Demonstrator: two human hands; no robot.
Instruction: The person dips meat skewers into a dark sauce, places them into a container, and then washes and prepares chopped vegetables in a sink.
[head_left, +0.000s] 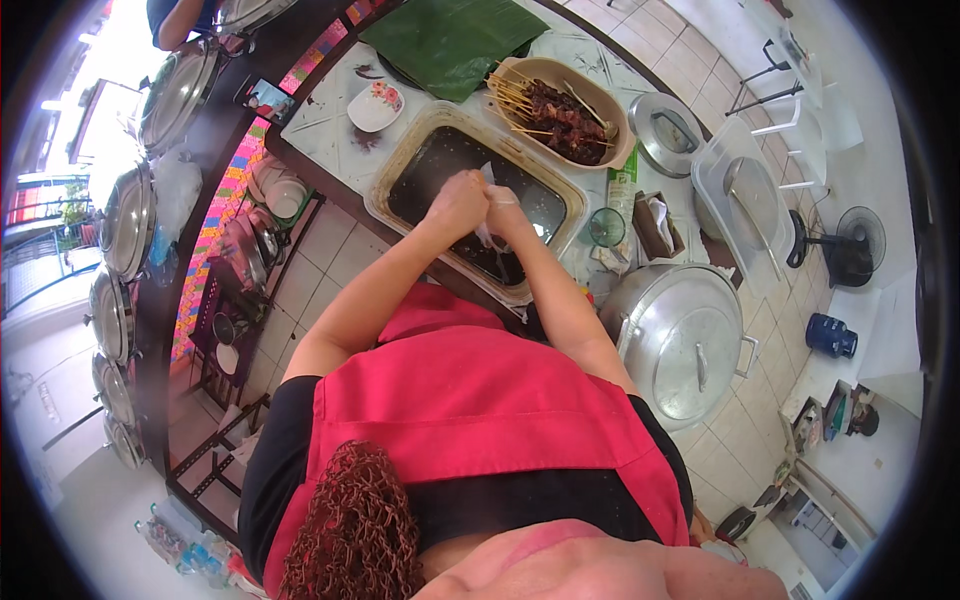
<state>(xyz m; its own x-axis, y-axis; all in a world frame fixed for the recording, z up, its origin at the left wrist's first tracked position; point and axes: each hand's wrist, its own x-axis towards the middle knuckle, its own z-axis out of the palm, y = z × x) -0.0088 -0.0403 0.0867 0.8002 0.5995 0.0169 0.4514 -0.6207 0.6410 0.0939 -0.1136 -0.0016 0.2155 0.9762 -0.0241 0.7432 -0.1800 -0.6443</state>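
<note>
My left hand (457, 201) and my right hand (504, 210) meet above a rectangular tub of dark liquid (382, 169). Both are closed on a thin, whitish, crumpled tissue or cloth (487, 229), whose ends stick out above and below the fingers. Beyond the tub, to the right, an oval tan dish (626, 150) holds skewered dark red meat (566, 112) and a spoon or ladle. Green banana leaves (454, 45) lie at the table's far side. A small white floral dish (376, 106) sits left of them.
A green-tinted glass (607, 227), a tissue box (658, 225) and a metal lid (666, 135) stand right of the tub. Nearer me is a large lidded aluminium pot (686, 345). A clear plastic container (742, 202) lies beyond. A phone (268, 100) stands at the left edge.
</note>
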